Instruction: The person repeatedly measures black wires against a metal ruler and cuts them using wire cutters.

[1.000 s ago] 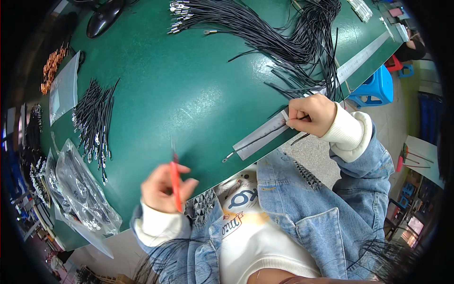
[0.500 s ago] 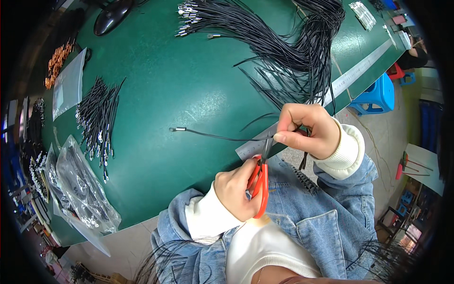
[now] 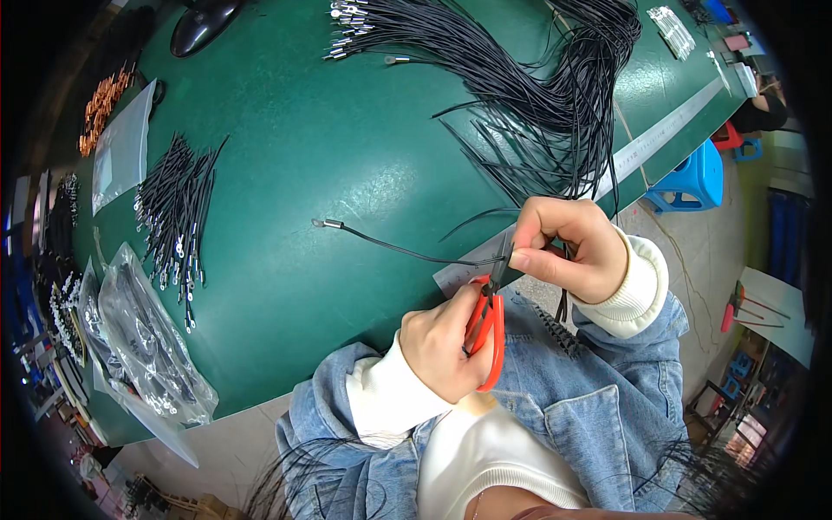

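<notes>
My left hand [image 3: 442, 351] is closed round the red handles of a pair of scissors [image 3: 496, 347]. Their dark blades point up and meet a thin black cord [image 3: 387, 245] just beside my right fingertips. My right hand [image 3: 579, 251] pinches that cord between thumb and forefinger near the table's front edge. From the pinch the cord runs left across the green table, ending in a silver ring terminal [image 3: 329, 224]. Dark strands hang below my right hand. Whether the blades have cut through the cord, I cannot tell.
A large bundle of black cords [image 3: 555, 104] lies at the back right, beside a long metal ruler [image 3: 663, 133]. Farther left are a smaller cord pile [image 3: 178, 199], clear plastic bags [image 3: 152, 334] and copper-coloured pieces [image 3: 104, 104]. A blue stool [image 3: 693, 179] stands past the right edge.
My left hand and the scissors have shifted slightly right and up, bringing the blades right against the cord by my right fingertips. The right hand still pinches the cord.
</notes>
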A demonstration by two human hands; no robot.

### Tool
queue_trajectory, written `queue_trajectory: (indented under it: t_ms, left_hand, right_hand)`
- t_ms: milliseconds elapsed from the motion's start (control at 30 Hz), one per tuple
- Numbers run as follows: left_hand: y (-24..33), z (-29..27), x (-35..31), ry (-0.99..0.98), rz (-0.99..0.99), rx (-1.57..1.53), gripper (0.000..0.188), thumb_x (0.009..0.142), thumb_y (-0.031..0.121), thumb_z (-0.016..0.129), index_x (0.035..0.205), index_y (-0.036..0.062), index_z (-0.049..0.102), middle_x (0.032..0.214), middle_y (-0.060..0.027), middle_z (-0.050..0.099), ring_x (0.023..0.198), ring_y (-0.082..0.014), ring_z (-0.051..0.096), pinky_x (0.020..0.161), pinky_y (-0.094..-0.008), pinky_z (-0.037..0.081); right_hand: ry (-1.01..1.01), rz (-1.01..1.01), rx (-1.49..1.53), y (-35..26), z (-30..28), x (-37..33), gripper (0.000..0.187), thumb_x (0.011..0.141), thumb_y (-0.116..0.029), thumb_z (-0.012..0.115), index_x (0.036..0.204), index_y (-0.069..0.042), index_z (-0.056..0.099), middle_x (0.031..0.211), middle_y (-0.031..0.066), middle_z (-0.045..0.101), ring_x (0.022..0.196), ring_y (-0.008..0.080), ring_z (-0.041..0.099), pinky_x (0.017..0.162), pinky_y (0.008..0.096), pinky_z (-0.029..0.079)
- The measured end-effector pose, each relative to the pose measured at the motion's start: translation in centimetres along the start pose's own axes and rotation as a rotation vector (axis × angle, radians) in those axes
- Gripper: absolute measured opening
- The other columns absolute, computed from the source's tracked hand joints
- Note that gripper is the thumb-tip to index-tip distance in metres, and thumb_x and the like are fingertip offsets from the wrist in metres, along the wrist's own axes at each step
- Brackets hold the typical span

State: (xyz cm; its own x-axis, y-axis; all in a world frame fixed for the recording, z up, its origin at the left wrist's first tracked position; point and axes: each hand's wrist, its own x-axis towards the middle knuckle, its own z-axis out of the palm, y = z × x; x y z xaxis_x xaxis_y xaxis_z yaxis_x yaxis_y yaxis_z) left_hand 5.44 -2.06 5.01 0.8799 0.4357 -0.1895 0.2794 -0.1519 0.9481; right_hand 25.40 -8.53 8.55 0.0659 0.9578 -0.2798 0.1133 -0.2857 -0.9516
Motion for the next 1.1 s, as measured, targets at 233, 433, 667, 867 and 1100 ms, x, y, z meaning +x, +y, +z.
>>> queue_trajectory:
  t_ms: [233, 433, 667, 867, 1100]
  left_hand:
    - [-0.20, 0.00, 0.06, 0.023, 0.041, -0.010, 0.039, 0.072, 0.008, 0.062, 0.107, -0.0075, 0.052, 0.064, -0.0156, 0.059, 0.054, -0.0328, 0.061, 0.050, -0.0388, 0.048]
    - [0.19, -0.22, -0.02, 0.042, 0.050, 0.052, 0.038, 0.072, 0.009, 0.065, 0.105, -0.0054, 0.053, 0.061, -0.0096, 0.056, 0.048, -0.0255, 0.058, 0.046, -0.0344, 0.047]
    - [0.33, -0.31, -0.06, 0.053, 0.060, 0.078, 0.038, 0.072, 0.009, 0.065, 0.104, -0.0049, 0.053, 0.061, -0.0100, 0.056, 0.049, -0.0260, 0.058, 0.047, -0.0347, 0.047]
    - [0.42, -0.45, -0.04, 0.066, 0.069, 0.092, 0.037, 0.074, 0.009, 0.064, 0.105, -0.0058, 0.053, 0.065, -0.0124, 0.058, 0.051, -0.0276, 0.060, 0.048, -0.0352, 0.048]
    - [0.22, -0.26, -0.10, 0.107, 0.075, 0.108, 0.039, 0.069, 0.002, 0.063, 0.107, -0.0023, 0.057, 0.065, -0.0099, 0.059, 0.050, -0.0177, 0.060, 0.050, -0.0265, 0.048]
  right_hand:
    - [-0.005, 0.020, -0.002, -0.15, -0.05, 0.04, 0.011, 0.088, -0.009, 0.062, 0.082, -0.001, 0.057, 0.069, -0.0005, 0.061, 0.058, 0.0017, 0.048, 0.050, 0.0193, 0.036]
    - [0.011, 0.007, 0.043, -0.20, 0.12, 0.11, 0.011, 0.088, -0.008, 0.061, 0.084, 0.001, 0.057, 0.069, 0.0005, 0.059, 0.059, 0.0035, 0.048, 0.051, 0.0207, 0.038]
    - [-0.002, 0.004, 0.020, -0.10, 0.21, 0.06, 0.011, 0.088, -0.009, 0.059, 0.084, 0.001, 0.058, 0.065, 0.0001, 0.056, 0.059, 0.0045, 0.048, 0.052, 0.0220, 0.038]
    - [-0.015, 0.031, 0.017, -0.38, 0.16, 0.10, 0.010, 0.088, -0.009, 0.059, 0.086, 0.001, 0.059, 0.063, -0.0008, 0.055, 0.058, 0.0046, 0.048, 0.052, 0.0219, 0.038]
    - [0.010, -0.010, -0.007, -0.14, 0.31, -0.02, 0.010, 0.088, -0.009, 0.060, 0.086, 0.000, 0.059, 0.063, -0.0009, 0.055, 0.056, 0.0044, 0.046, 0.050, 0.0221, 0.037]
